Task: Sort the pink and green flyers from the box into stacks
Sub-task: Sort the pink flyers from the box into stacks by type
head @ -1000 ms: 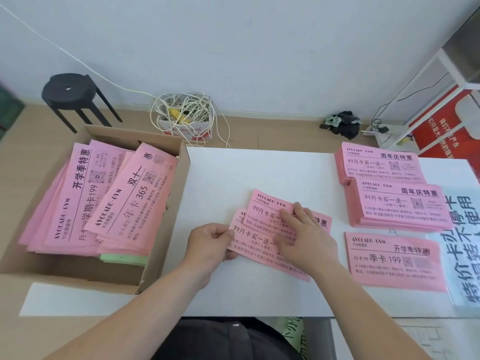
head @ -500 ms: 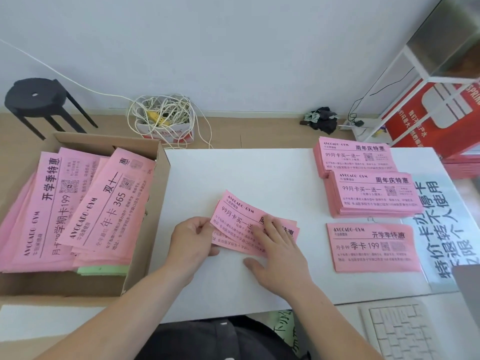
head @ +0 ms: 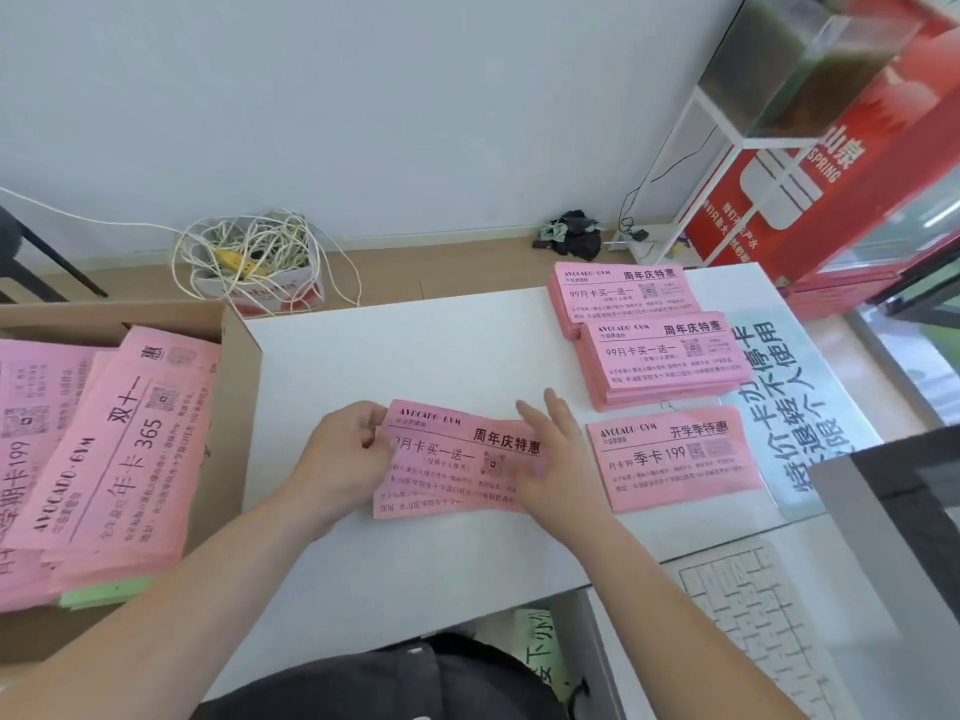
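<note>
A small bundle of pink flyers [head: 447,465] lies on the white table [head: 415,356] in front of me. My left hand [head: 343,459] pinches its left edge with curled fingers. My right hand [head: 556,459] lies at its right end with straight fingers against the paper. At the left a cardboard box [head: 236,387] holds leaning piles of pink flyers [head: 119,449] with a green flyer [head: 104,595] showing under them. On the table's right sit two thick pink stacks [head: 623,298] [head: 665,363] and one thin pink stack [head: 670,459].
A white keyboard [head: 753,615] and the corner of a dark monitor [head: 904,511] sit at the lower right. A printed sign [head: 789,397] lies beside the stacks. On the floor behind the table are a box of tangled cords [head: 254,262] and a red sign on a white rack [head: 810,189].
The fanned flyers have been squared into one aligned bundle lying level. My right hand slid from on top of them to their right end. The view has shifted to the right.
</note>
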`<state>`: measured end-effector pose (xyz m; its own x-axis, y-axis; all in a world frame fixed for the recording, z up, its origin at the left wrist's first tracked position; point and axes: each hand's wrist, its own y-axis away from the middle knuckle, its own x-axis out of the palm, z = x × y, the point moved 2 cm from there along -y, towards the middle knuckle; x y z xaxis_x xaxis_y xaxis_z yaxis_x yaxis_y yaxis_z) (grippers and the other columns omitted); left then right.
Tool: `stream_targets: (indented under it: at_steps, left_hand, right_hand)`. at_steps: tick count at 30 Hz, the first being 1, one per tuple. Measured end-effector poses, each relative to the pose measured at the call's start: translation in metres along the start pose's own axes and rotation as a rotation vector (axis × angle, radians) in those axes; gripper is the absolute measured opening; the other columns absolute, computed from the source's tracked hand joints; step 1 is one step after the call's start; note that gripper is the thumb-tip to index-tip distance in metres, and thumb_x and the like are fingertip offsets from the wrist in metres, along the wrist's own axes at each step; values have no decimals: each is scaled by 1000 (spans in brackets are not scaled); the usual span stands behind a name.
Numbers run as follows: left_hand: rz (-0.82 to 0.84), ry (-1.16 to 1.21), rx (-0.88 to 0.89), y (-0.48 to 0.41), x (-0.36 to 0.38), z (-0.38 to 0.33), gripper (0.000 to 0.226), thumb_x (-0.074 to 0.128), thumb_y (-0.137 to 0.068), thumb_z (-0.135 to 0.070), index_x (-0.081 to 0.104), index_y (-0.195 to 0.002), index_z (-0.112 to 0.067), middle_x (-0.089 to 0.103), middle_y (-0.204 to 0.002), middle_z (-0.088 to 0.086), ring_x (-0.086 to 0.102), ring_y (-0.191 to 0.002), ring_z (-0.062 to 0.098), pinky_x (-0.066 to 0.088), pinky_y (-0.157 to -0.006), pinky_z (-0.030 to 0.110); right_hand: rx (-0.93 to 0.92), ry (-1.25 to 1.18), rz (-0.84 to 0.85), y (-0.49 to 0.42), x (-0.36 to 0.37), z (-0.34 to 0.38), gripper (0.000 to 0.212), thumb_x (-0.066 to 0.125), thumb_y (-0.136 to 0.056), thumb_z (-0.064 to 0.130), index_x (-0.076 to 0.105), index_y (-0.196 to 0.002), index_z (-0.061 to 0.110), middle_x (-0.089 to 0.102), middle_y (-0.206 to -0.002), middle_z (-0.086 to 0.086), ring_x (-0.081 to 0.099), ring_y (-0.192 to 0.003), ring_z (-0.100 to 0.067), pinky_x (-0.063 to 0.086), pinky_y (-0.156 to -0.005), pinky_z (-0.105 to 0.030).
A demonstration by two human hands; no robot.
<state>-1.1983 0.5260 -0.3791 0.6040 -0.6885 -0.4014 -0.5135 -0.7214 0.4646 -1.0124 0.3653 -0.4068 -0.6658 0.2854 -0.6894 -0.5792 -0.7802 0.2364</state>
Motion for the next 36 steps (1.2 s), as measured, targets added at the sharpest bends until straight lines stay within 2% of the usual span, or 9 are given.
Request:
stream_targets:
  at_steps: [2,4,6,9,18,24,28,32,36]
  left_hand:
    - [-9,31,62,2,-1,-4,18,51,-102,-6,65,-102,-17,78,-87,-11,73,-77,5,53,-63,16]
    - [-18,47,131,3,-1,-9,19,51,-102,-4,64,-99,-17,78,-89,-10,72,-79,4,50,-62,11]
    - [-34,71,190,3,-2,-16,19,52,-101,-2,64,-97,-16,78,-89,-6,71,-79,4,49,-63,10]
    - [-45,70,242,1,-2,-26,17,53,-100,-3,63,-97,-16,77,-90,-1,69,-78,7,47,-62,10]
    - [-43,-69,188,-20,3,-6,17,70,-90,-10,65,-92,-27,71,-91,-11,64,-80,4,47,-70,21]
    - [-88,-232,154,-26,7,0,12,66,-93,-23,64,-86,-34,68,-83,-13,62,-76,6,49,-68,28]
    - [-73,-246,99,-32,8,-7,11,58,-96,-23,64,-90,-30,68,-84,-9,63,-79,15,50,-70,31]
    - [19,-189,154,-49,6,-33,23,56,-96,-19,64,-110,-35,69,-100,-16,64,-92,12,52,-78,31]
    - [130,-91,144,-70,24,-75,24,48,-102,-18,51,-124,-25,65,-115,-8,65,-100,13,51,-77,30]
  right_hand:
    - [159,-127,-37,-2,-19,0,79,69,-90,12,33,-157,32,36,-159,6,39,-141,-12,37,-110,-22]
    - [233,-309,-52,-2,-30,4,62,66,-94,9,44,-148,30,66,-123,9,63,-103,-3,50,-83,-20]
    - [193,-373,-149,-3,-41,8,41,60,-95,4,60,-129,28,75,-95,11,69,-85,-4,54,-74,-25]
    - [97,-391,-283,-7,-56,12,29,62,-91,0,70,-93,28,75,-84,10,68,-77,-14,53,-69,-29]
    - [182,-459,-258,-10,-36,-4,26,67,-89,0,71,-96,25,74,-96,17,63,-88,-1,47,-86,-21]
    - [303,-528,-256,-14,-25,-6,17,62,-95,4,68,-89,19,59,-62,19,48,-55,-1,36,-53,-14]
    - [333,-453,-229,-26,-34,7,14,56,-96,6,67,-94,15,70,-82,7,58,-70,-19,44,-58,-28]
    - [309,-362,-185,-45,-73,20,17,51,-101,11,63,-107,22,74,-104,-5,70,-98,-30,58,-86,-50]
    - [284,-288,-143,-75,-120,25,21,42,-104,10,57,-112,21,70,-109,-4,69,-93,-29,64,-71,-45]
